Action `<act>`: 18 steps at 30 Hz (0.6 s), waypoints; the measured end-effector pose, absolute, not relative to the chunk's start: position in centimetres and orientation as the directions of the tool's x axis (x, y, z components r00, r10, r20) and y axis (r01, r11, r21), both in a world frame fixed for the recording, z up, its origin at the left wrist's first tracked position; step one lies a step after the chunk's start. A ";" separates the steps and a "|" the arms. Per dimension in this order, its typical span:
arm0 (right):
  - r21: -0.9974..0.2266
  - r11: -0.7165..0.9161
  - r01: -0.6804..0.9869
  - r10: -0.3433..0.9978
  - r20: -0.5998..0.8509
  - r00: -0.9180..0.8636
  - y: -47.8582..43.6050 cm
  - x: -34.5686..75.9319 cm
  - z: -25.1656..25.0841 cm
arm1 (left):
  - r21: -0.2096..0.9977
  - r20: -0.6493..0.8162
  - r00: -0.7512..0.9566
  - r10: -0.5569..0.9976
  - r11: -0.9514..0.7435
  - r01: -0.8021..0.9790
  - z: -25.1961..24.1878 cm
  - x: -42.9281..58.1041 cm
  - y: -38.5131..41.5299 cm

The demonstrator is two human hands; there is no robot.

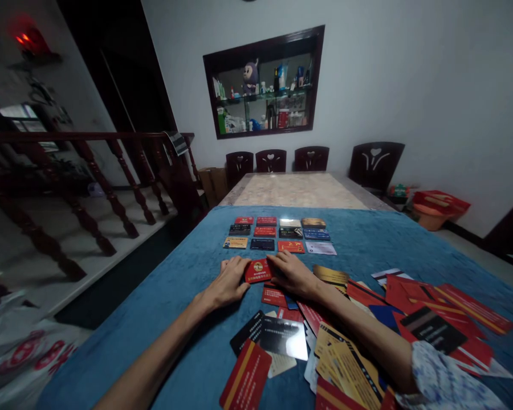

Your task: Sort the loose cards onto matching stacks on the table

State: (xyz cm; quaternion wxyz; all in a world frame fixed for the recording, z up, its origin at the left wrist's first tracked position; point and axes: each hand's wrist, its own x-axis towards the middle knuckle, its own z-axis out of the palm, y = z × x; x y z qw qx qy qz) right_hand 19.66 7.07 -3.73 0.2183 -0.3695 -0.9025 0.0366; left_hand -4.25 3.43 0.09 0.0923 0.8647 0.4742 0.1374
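Note:
A red card (259, 270) with a round gold emblem lies flat between my hands, possibly with others under it. My left hand (229, 280) grips its left edge between thumb and fingers. At the right edge, my right hand (292, 274) has its fingers closed on the same card. Just beyond are three rows of cards, among them an orange-red card (290, 246), a dark blue card (262, 244) and a white card (320, 248). Under and beside my right forearm spreads a loose heap of cards, with a gold card (346, 370) and a black card (433, 329).
The blue cloth (162, 319) covers the near part of the long table (299, 191). Dark chairs (271, 161) stand at the far end. A wooden railing (94, 165) runs along the left, with a white plastic bag (29, 353) low in front. An orange bucket (430, 213) is at the right.

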 end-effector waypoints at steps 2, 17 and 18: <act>-0.225 0.718 0.659 0.690 0.351 -0.632 7.1 19.6 -3.6 | 0.286 0.159 0.521 0.839 -0.544 0.789 0.0 -4.3 3.5; -0.048 0.680 0.732 0.724 0.199 -0.660 6.9 19.3 -0.9 | 0.077 0.109 0.554 0.825 -0.563 0.823 1.2 -3.4 3.5; -0.031 0.677 0.735 0.725 0.194 -0.660 7.0 19.2 -0.7 | 0.054 0.111 0.556 0.824 -0.564 0.824 1.3 -3.3 3.5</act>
